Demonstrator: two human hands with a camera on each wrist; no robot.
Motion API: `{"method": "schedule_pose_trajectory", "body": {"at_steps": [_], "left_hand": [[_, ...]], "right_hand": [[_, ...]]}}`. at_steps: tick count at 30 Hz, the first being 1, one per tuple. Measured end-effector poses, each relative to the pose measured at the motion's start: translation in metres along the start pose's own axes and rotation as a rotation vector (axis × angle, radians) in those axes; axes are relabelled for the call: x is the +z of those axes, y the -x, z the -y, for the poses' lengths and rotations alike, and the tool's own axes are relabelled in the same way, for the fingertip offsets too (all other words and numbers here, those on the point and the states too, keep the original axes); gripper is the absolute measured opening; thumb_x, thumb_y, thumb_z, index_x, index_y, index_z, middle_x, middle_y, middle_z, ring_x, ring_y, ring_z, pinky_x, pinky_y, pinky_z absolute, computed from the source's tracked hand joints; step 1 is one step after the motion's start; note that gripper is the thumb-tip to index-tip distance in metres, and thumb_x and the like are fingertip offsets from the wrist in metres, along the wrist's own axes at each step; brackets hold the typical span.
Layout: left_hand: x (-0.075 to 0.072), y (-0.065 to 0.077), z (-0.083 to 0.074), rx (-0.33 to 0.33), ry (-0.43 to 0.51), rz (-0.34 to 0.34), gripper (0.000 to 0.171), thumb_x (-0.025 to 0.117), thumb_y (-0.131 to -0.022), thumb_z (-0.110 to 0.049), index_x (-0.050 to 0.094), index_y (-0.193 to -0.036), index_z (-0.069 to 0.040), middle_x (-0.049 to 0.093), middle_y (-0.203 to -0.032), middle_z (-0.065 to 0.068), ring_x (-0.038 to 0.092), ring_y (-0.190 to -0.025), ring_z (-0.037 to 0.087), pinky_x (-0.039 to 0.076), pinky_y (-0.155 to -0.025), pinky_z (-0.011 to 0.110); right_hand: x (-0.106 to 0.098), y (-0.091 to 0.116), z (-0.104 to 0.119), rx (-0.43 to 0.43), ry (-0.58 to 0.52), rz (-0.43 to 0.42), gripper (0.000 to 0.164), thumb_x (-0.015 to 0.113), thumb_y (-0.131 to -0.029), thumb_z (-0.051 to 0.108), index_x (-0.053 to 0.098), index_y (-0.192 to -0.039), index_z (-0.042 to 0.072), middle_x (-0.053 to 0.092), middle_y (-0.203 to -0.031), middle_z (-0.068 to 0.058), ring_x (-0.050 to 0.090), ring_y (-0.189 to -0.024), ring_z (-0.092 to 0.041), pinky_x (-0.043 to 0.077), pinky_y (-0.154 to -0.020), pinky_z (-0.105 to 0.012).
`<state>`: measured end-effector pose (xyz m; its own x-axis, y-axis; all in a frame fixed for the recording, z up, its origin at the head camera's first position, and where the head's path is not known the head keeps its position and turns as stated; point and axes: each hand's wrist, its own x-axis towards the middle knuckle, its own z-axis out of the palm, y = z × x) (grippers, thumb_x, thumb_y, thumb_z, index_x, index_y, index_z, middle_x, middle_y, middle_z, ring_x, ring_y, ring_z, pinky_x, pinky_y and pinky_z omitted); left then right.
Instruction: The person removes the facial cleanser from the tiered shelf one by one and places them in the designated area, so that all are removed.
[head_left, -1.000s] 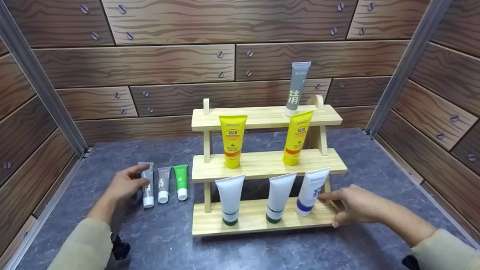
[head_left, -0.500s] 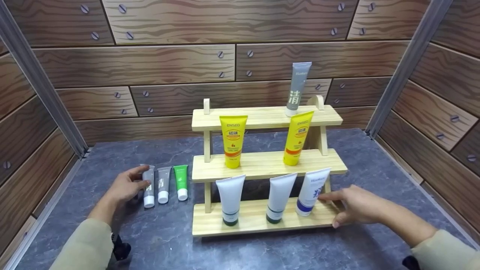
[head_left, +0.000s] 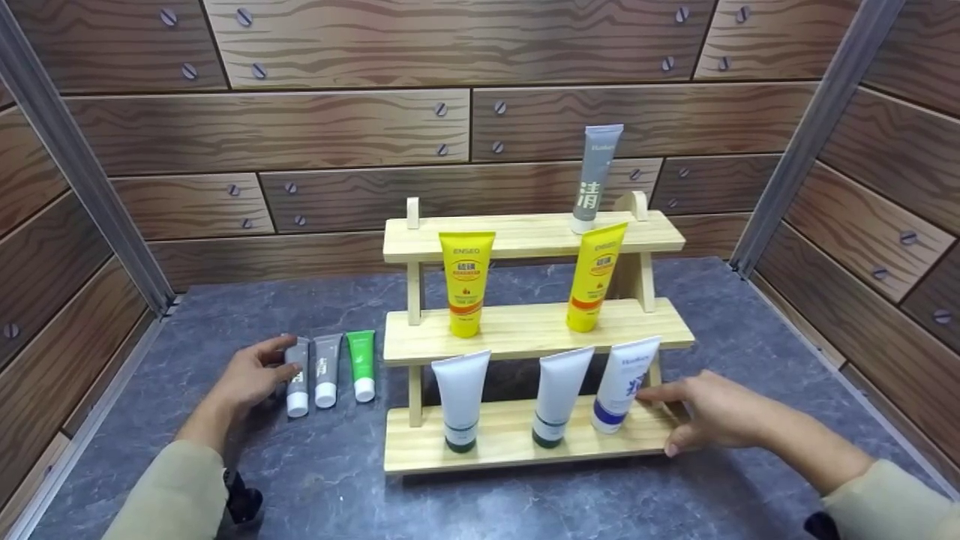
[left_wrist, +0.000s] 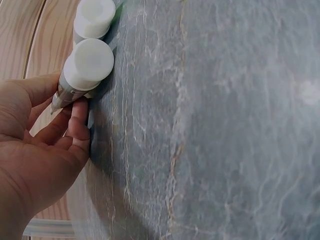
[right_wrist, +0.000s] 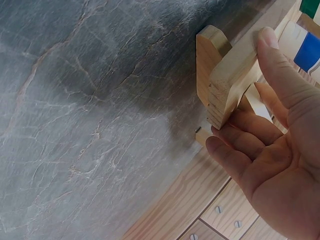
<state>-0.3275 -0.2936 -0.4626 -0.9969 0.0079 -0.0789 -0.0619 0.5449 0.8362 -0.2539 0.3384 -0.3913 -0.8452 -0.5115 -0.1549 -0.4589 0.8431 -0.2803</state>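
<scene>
On the left of the head view, a grey squeeze tube with a white cap (head_left: 298,394) lies flat on the table. My left hand (head_left: 251,379) pinches its upper part; the left wrist view has the thumb on one side and curled fingers on the other. Beside it lie a second grey tube (head_left: 327,367) and a green tube (head_left: 362,356). My right hand (head_left: 709,416) holds the right end of the three-tier wooden display rack's bottom shelf (right_wrist: 240,70), thumb on the front edge. Its index finger reaches beside a white tube with a blue band (head_left: 626,382).
Two plain white tubes (head_left: 463,401) with dark green caps stand on the bottom shelf. The middle shelf bears two yellow tubes (head_left: 466,281), and one grey tube (head_left: 598,172) stands on the top shelf. Wood-print walls (head_left: 337,45) enclose the dark marbled table (head_left: 315,487).
The leftmost grey tube has slid slightly toward the front of the table with my left fingers, closer level with the second grey tube. My right hand has stayed on the rack.
</scene>
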Motion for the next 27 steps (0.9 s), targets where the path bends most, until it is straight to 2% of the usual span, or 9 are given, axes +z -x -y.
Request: {"method": "schedule_pose_trajectory", "body": {"at_steps": [3, 10, 13, 17, 21, 23, 27], "left_hand": [[0.0002, 0.0008, -0.0001, -0.007, 0.002, 0.006, 0.061, 0.065, -0.104, -0.014, 0.043, -0.158, 0.004, 0.048, -0.151, 0.037, 0.049, -0.135, 0.044, 0.043, -0.107, 0.052], [0.0005, 0.0026, 0.0009, -0.046, 0.041, 0.025, 0.063, 0.064, -0.106, -0.018, 0.04, -0.162, -0.001, 0.045, -0.155, 0.033, 0.051, -0.124, 0.036, 0.048, -0.087, 0.037], [0.0004, 0.002, 0.0031, -0.059, 0.049, 0.031, 0.064, 0.064, -0.106, -0.019, 0.039, -0.163, -0.002, 0.045, -0.156, 0.032, 0.05, -0.123, 0.035, 0.048, -0.084, 0.035], [0.0005, 0.0007, 0.0052, -0.076, 0.07, 0.037, 0.064, 0.063, -0.107, -0.018, 0.037, -0.163, -0.002, 0.042, -0.159, 0.031, 0.047, -0.134, 0.038, 0.047, -0.1, 0.045], [-0.0004, -0.0015, 0.0065, -0.085, 0.082, 0.048, 0.065, 0.062, -0.108, -0.019, 0.035, -0.165, -0.003, 0.036, -0.163, 0.031, 0.037, -0.147, 0.042, 0.032, -0.12, 0.058], [-0.001, -0.0028, 0.0073, -0.087, 0.083, 0.054, 0.066, 0.061, -0.108, -0.019, 0.034, -0.165, -0.003, 0.034, -0.164, 0.03, 0.034, -0.149, 0.043, 0.027, -0.123, 0.06], [-0.0014, -0.0042, 0.0083, -0.076, 0.081, 0.058, 0.066, 0.061, -0.108, -0.019, 0.033, -0.165, -0.002, 0.033, -0.165, 0.031, 0.033, -0.15, 0.044, 0.028, -0.122, 0.06]], "right_hand": [[0.0001, -0.0002, 0.0, -0.003, -0.017, 0.004, 0.079, 0.096, -0.07, 0.039, 0.07, -0.141, 0.013, 0.054, -0.081, 0.009, 0.048, -0.072, -0.01, 0.043, -0.066, -0.032], [-0.001, -0.0002, -0.0003, -0.005, -0.025, 0.01, 0.078, 0.097, -0.071, 0.037, 0.071, -0.14, 0.012, 0.052, -0.083, 0.008, 0.048, -0.076, -0.012, 0.042, -0.066, -0.031], [-0.0012, -0.0007, 0.0002, 0.008, -0.031, 0.02, 0.078, 0.097, -0.071, 0.037, 0.071, -0.14, 0.013, 0.054, -0.085, 0.008, 0.049, -0.077, -0.013, 0.042, -0.066, -0.031], [-0.0011, -0.0008, 0.0004, 0.009, -0.028, 0.024, 0.078, 0.096, -0.071, 0.038, 0.071, -0.141, 0.013, 0.056, -0.088, 0.008, 0.05, -0.079, -0.013, 0.042, -0.068, -0.032], [-0.0013, -0.0011, 0.0008, 0.019, -0.036, 0.031, 0.079, 0.096, -0.072, 0.038, 0.07, -0.141, 0.012, 0.055, -0.086, 0.008, 0.049, -0.076, -0.013, 0.042, -0.066, -0.031], [-0.0013, -0.0011, 0.0009, 0.024, -0.041, 0.036, 0.079, 0.096, -0.072, 0.037, 0.07, -0.141, 0.012, 0.054, -0.084, 0.007, 0.048, -0.074, -0.012, 0.042, -0.064, -0.031], [-0.0012, -0.0006, 0.0012, 0.033, -0.037, 0.038, 0.08, 0.096, -0.071, 0.038, 0.07, -0.142, 0.012, 0.053, -0.082, 0.007, 0.048, -0.073, -0.012, 0.043, -0.065, -0.031]]}}
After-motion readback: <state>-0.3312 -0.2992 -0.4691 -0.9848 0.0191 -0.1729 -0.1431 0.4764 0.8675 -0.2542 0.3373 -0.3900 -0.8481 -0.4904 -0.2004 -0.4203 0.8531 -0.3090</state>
